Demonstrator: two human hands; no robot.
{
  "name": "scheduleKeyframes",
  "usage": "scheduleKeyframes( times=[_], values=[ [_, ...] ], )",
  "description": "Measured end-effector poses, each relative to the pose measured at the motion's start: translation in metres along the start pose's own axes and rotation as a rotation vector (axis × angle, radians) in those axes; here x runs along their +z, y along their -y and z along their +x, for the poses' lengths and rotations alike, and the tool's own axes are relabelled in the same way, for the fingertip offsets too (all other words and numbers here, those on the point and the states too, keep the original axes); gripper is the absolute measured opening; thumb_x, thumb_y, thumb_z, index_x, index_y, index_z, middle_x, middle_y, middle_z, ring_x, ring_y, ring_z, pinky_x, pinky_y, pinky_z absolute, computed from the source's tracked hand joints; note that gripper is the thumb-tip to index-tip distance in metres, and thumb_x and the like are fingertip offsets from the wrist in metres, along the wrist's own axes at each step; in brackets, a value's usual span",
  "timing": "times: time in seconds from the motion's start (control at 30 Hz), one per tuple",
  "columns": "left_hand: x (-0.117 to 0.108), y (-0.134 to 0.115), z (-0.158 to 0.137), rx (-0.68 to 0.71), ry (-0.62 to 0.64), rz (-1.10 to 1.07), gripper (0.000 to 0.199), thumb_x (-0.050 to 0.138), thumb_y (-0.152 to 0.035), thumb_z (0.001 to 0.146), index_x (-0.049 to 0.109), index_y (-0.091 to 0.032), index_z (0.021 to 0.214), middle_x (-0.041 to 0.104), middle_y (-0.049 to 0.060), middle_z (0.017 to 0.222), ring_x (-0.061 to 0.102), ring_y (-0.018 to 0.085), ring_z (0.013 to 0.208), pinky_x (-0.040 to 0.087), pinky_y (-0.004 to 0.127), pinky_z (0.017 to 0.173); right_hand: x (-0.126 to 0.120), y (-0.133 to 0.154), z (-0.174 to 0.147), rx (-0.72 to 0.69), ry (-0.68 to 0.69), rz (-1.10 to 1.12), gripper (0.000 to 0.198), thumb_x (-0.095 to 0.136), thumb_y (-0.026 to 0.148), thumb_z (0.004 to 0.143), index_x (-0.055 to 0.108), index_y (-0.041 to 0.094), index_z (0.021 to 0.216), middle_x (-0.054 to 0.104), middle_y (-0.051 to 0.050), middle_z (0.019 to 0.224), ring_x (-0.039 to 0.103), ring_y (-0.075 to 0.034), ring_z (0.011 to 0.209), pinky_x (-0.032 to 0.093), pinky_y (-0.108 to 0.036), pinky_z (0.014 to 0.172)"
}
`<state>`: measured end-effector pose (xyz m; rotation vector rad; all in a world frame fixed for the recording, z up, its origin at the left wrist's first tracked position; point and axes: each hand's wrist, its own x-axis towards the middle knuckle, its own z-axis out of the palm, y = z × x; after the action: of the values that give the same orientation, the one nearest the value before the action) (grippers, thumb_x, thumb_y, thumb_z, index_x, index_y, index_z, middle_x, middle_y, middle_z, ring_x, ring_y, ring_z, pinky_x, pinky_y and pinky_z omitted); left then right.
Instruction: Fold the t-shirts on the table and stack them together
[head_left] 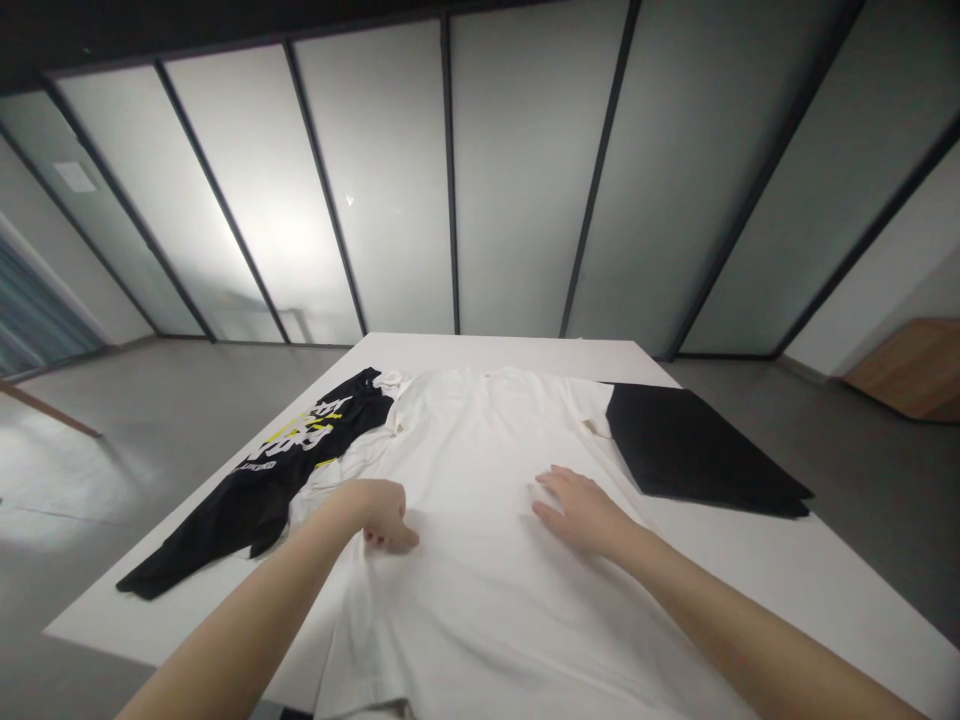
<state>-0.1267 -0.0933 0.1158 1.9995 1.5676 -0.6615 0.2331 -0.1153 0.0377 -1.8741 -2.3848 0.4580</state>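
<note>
A white T-shirt (pixel 480 440) lies spread on the table, its collar toward the far end and its lower part toward me. At its left side edge, my left hand (pixel 384 512) is closed, fingers curled round the fabric and thumb pointing right. Some of those fingertips are hidden. My right hand (pixel 581 508) rests over the right half of the shirt with its fingers apart, holding nothing. Soft creases run through the cloth between the hands and below them.
Left of the shirt lies a black garment (pixel 322 440) with white and yellow lettering, with pale cloth beside it. A flat black board-like item (pixel 697 445) sits to the right, partly under the shirt's sleeve. The white table (pixel 795 570) stands before frosted glass panels (pixel 517 180).
</note>
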Motion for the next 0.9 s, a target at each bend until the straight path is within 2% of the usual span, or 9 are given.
scheduleKeyframes(
  times=[0.07,0.13,0.23,0.3,0.37,0.43,0.6,0.73,0.9],
  values=[
    [-0.010,-0.015,0.011,-0.010,-0.239,0.087,0.038,0.067,-0.057,0.084,0.078,-0.020,0.087,0.081,0.016,0.103,0.076,0.034,0.096,0.057,0.045,0.086,0.003,0.011,0.028,-0.026,-0.091,-0.014,0.058,0.049,0.046,0.104,0.057,0.016,0.153,0.048,-0.020,0.164,0.041,-0.033,0.153,0.027,-0.051,0.126],
    [-0.019,-0.037,0.032,0.012,-0.402,0.108,0.047,0.057,-0.057,0.093,0.077,-0.019,0.113,0.078,0.018,0.122,0.072,0.036,0.115,0.054,0.046,0.098,0.009,0.023,0.053,-0.045,-0.147,-0.040,0.054,0.047,0.043,0.105,0.057,0.017,0.152,0.048,-0.018,0.164,0.042,-0.032,0.153,0.028,-0.050,0.125],
    [-0.023,-0.075,0.077,0.056,-0.510,0.027,0.060,0.046,-0.060,0.099,0.068,-0.018,0.136,0.071,0.019,0.138,0.065,0.036,0.129,0.050,0.047,0.106,0.019,0.040,0.082,-0.014,-0.177,-0.064,0.053,0.047,0.042,0.106,0.055,0.021,0.154,0.042,-0.016,0.168,0.038,-0.034,0.154,0.026,-0.053,0.124],
    [-0.017,-0.094,0.108,-0.027,-0.601,-0.021,0.065,0.043,-0.061,0.100,0.062,-0.015,0.143,0.064,0.022,0.146,0.058,0.039,0.137,0.045,0.053,0.112,0.024,0.045,0.094,0.031,-0.192,-0.056,0.055,0.045,0.043,0.107,0.052,0.023,0.157,0.037,-0.014,0.172,0.034,-0.036,0.157,0.022,-0.056,0.125],
    [-0.006,-0.103,0.133,-0.105,-0.718,-0.041,0.067,0.039,-0.059,0.103,0.056,-0.015,0.150,0.051,0.023,0.160,0.046,0.041,0.148,0.036,0.059,0.118,0.025,0.045,0.100,0.066,-0.197,-0.041,0.057,0.045,0.045,0.107,0.050,0.024,0.159,0.034,-0.014,0.174,0.031,-0.037,0.158,0.020,-0.057,0.125],
    [0.005,-0.104,0.149,-0.121,-0.808,-0.051,0.066,0.039,-0.056,0.104,0.050,-0.018,0.156,0.040,0.021,0.169,0.037,0.040,0.154,0.029,0.061,0.122,0.025,0.041,0.101,0.088,-0.203,-0.031,0.056,0.047,0.046,0.106,0.052,0.024,0.158,0.035,-0.014,0.173,0.033,-0.037,0.158,0.020,-0.056,0.125],
    [0.025,-0.095,0.149,-0.057,-0.860,-0.054,0.057,0.042,-0.048,0.105,0.054,-0.020,0.153,0.044,0.017,0.167,0.037,0.036,0.155,0.027,0.056,0.126,0.022,0.032,0.085,0.161,-0.239,-0.004,0.055,0.046,0.042,0.107,0.054,0.020,0.156,0.040,-0.016,0.170,0.035,-0.036,0.156,0.021,-0.050,0.126],
    [0.040,-0.096,0.126,0.017,-0.827,-0.067,0.054,0.041,-0.047,0.106,0.055,-0.020,0.151,0.044,0.017,0.167,0.036,0.035,0.156,0.028,0.055,0.127,0.026,0.035,0.060,0.180,-0.197,-0.018,0.055,0.043,0.044,0.109,0.051,0.022,0.159,0.037,-0.015,0.172,0.033,-0.038,0.157,0.019,-0.054,0.127],
    [0.069,-0.104,0.097,0.139,-0.761,-0.095,0.052,0.042,-0.045,0.106,0.056,-0.023,0.151,0.044,0.011,0.169,0.034,0.031,0.159,0.027,0.051,0.129,0.041,0.047,0.025,0.193,-0.151,-0.062,0.060,0.043,0.051,0.108,0.045,0.029,0.164,0.030,-0.014,0.175,0.027,-0.041,0.159,0.017,-0.059,0.125]
  ],
)
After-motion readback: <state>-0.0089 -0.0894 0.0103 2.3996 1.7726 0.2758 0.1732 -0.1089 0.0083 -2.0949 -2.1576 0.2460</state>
